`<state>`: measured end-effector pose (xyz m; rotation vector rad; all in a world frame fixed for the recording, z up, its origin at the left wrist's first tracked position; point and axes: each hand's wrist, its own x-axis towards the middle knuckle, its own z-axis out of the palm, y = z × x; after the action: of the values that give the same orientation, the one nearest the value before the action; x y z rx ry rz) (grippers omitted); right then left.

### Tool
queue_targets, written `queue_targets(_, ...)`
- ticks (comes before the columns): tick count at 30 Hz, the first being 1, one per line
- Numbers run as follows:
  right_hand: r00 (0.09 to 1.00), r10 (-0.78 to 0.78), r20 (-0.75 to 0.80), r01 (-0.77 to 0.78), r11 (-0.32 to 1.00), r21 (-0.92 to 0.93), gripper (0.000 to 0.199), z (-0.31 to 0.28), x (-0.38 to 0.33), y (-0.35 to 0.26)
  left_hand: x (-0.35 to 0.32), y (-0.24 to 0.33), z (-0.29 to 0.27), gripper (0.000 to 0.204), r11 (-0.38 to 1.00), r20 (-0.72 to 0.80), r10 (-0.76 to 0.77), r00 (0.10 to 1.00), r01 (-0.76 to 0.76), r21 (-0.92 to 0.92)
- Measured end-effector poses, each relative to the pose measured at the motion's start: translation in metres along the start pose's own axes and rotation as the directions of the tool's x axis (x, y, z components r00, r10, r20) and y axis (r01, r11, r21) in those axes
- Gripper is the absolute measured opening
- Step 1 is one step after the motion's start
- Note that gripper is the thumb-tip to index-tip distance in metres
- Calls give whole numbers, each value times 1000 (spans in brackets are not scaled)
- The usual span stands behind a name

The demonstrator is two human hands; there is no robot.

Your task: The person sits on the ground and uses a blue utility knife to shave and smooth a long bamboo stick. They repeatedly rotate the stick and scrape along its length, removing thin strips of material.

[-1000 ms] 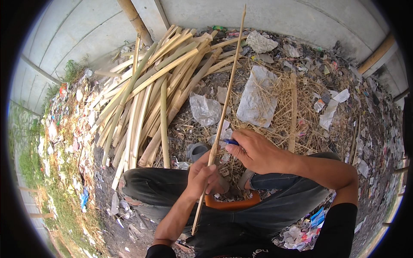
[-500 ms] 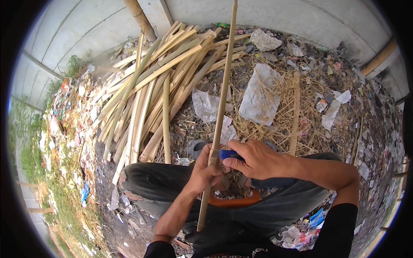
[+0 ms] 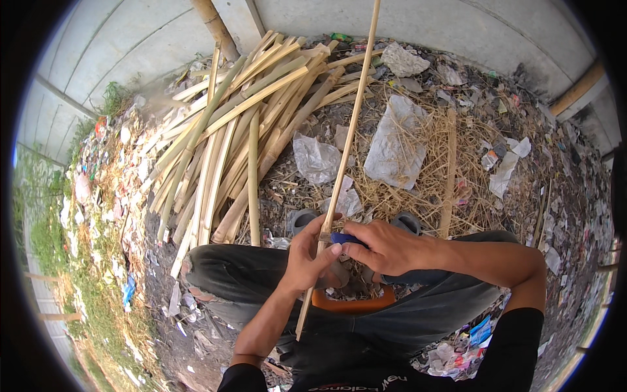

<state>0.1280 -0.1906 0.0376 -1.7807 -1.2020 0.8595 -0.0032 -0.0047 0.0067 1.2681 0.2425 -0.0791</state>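
Observation:
A long, slim bamboo strip slants from between my knees up toward the far wall, its upper end cut off by the frame. My left hand is closed round it near the lower end. My right hand grips the blue handle of a knife, pressed close to the strip beside my left fingers. Most of the blade is hidden there. Below the hands, between my legs, is an orange object, partly covered.
A heap of split bamboo strips lies ahead on the left. Dry shavings, a flattened whitish sheet and litter cover the ground. A pale panel wall with bamboo posts closes off the far side.
The bamboo strip has turned, showing a narrower, paler side, and its far end leans further right. My left thumb now lies near the knife handle, and the right hand is slightly lower.

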Motion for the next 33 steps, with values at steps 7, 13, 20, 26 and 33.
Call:
queue_targets(7, 998, 23, 51, -25, 999, 36, 45, -4, 1, -4, 2, -5, 2, 61, 997, -30, 78, 997, -77, 25)
queue_targets(13, 999, 18, 44, -19, 1000, 24, 44, -6, 1, -8, 2, -5, 1, 58, 998, -32, 66, 997, -66, 15)
queue_targets(20, 1000, -30, 3, 30, 999, -11, 42, -2, 0, -2, 3, -6, 2, 61, 992, -14, 124, 992, -124, 32)
queue_targets(26, 997, 55, 60, -57, 998, 35, 44, -7, 2, -5, 1, -6, 1, 57, 999, -39, 54, 998, -54, 11)
queue_targets(33, 976, 131, 176, -178, 941, 287, 47, -4, 7, 7, 2, -9, -1, 58, 987, -38, 110, 993, -104, 118)
